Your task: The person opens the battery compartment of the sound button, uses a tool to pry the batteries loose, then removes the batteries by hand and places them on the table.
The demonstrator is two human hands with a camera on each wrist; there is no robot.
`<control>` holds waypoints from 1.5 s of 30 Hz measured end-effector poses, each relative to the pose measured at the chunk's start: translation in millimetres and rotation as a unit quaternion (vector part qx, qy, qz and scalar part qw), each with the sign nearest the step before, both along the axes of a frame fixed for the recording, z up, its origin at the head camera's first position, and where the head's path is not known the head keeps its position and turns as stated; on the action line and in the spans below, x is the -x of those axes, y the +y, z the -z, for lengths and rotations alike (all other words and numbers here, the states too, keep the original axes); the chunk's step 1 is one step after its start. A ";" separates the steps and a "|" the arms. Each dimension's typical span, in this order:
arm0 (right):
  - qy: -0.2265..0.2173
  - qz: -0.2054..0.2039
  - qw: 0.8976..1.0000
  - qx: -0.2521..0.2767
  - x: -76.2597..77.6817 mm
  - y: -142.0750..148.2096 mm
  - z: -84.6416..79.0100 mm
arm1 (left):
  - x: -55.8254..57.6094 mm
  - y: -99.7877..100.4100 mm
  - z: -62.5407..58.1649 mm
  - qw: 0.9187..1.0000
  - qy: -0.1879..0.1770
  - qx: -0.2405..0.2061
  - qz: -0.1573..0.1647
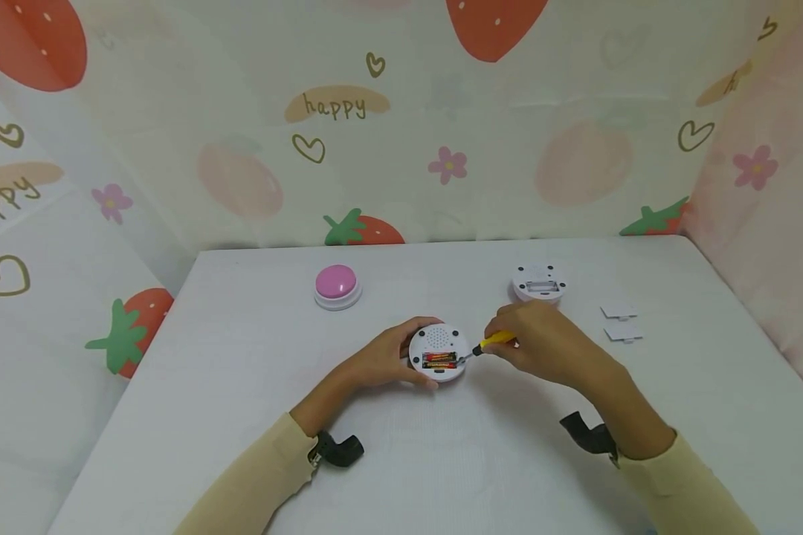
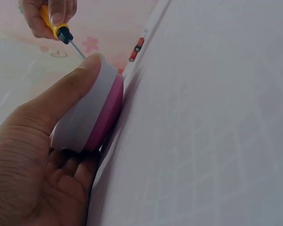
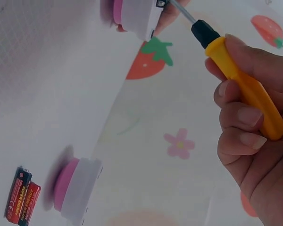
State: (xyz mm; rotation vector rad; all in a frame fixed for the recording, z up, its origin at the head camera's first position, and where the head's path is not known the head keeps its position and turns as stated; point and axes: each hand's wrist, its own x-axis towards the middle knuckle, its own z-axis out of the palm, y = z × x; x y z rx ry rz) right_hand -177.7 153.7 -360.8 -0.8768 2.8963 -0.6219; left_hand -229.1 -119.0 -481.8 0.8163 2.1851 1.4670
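My left hand [image 1: 387, 357] grips a round white button device [image 1: 438, 336] by its edge, thumb on one side and fingers on the other. Its underside faces up, and its pink dome [image 2: 105, 113] faces the table. Two red and black batteries [image 1: 439, 360] lie in its open compartment. My right hand [image 1: 542, 343] holds a screwdriver by its yellow handle [image 3: 250, 89], fingers curled round it. The metal shaft [image 1: 467, 358] reaches the compartment's right end, at the batteries; exact tip contact is too small to tell.
A pink-domed button [image 1: 336, 284] stands upright at back left. Another device [image 1: 538, 286] lies upside down behind my right hand, its compartment without a cover. Two white covers [image 1: 619, 312] lie at right. Two loose batteries [image 3: 23, 197] rest on the table near that device.
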 end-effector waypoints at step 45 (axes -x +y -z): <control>-0.084 0.013 0.987 0.134 23.4 15.8 26.7 | 0.1 -0.7 -0.2 1.000 0.009 -0.007 -0.006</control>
